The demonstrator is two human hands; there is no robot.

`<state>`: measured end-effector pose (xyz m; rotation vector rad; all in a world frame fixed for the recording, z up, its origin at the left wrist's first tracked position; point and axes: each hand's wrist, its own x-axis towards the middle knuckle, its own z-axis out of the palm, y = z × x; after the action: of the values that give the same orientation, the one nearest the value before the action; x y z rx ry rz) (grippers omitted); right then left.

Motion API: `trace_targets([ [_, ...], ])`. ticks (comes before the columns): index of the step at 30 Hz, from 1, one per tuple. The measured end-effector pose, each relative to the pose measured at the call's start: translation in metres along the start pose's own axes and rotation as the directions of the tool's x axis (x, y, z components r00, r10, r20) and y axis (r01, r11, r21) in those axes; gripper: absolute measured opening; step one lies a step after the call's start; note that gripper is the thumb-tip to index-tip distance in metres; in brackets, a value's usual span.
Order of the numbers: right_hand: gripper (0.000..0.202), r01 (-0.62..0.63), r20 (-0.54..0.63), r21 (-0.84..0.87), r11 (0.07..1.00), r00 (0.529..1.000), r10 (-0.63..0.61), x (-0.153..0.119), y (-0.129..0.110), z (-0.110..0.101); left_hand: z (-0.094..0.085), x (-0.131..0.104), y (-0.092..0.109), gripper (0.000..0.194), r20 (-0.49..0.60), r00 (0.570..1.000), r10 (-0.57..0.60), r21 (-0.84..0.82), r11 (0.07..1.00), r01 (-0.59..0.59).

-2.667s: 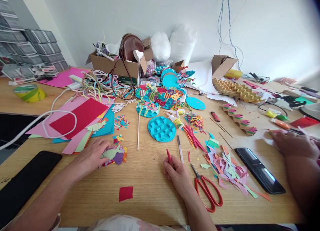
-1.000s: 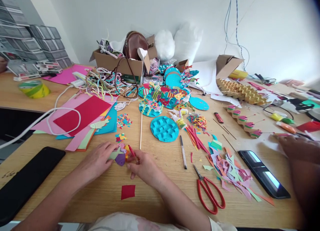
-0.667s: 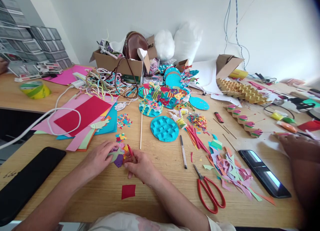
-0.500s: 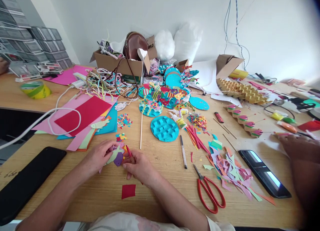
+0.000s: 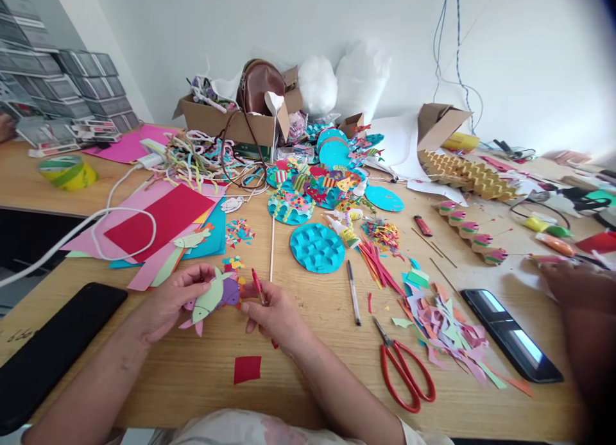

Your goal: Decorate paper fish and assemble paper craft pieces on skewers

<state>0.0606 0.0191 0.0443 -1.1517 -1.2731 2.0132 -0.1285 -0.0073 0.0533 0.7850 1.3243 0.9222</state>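
My left hand (image 5: 171,294) is closed on a fanned bunch of paper fish: a pale green fish (image 5: 210,296) in front, a purple fish (image 5: 231,292) behind it, and pink pieces below. Between the fingers of my right hand (image 5: 279,313) is a red pen (image 5: 258,283), held upright at a slant. Its fingertips also reach the orange end of the bunch; whether they pinch it I cannot tell. A red paper square (image 5: 247,370) lies on the table below both hands.
Red-handled scissors (image 5: 389,344) and a ballpoint pen (image 5: 353,294) lie to the right, near paper scraps (image 5: 447,323) and a phone (image 5: 510,335). Another person's hand (image 5: 561,281) rests at the far right. A black slab (image 5: 58,349) is at left; a blue textured disc (image 5: 317,248) lies ahead.
The paper fish have fanned out and turned, so the green fish shows more fully. My left hand has shifted left and opened its grip wider; the right hand has moved slightly right with the pen.
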Motion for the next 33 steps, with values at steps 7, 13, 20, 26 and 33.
trace_targets([
  [7,0.011,-0.042,-0.036,-0.029,0.999,0.999,0.041,0.008,0.007,0.002,0.01,-0.002,0.004,0.044,-0.006,1.0,0.014,0.085,0.996,-0.014],
  [13,0.015,-0.063,-0.119,-0.085,0.994,0.992,0.053,0.006,0.006,-0.012,-0.002,0.012,-0.006,0.038,-0.146,0.979,0.14,0.387,0.919,-0.074],
  [20,0.006,0.016,-0.166,-0.16,0.987,0.985,-0.043,-0.004,0.001,-0.032,-0.014,0.017,-0.005,0.025,-0.097,0.861,0.499,0.834,0.513,-0.203],
  [26,0.003,0.064,-0.09,-0.233,0.97,0.992,-0.087,-0.011,-0.003,-0.04,0.017,0.0,0.014,0.035,-0.009,0.921,0.389,0.683,0.675,-0.279],
  [33,0.005,0.085,-0.056,-0.31,0.947,0.993,-0.107,-0.015,0.0,-0.041,0.06,0.02,0.016,0.018,0.211,0.92,0.329,0.667,0.64,-0.382],
])
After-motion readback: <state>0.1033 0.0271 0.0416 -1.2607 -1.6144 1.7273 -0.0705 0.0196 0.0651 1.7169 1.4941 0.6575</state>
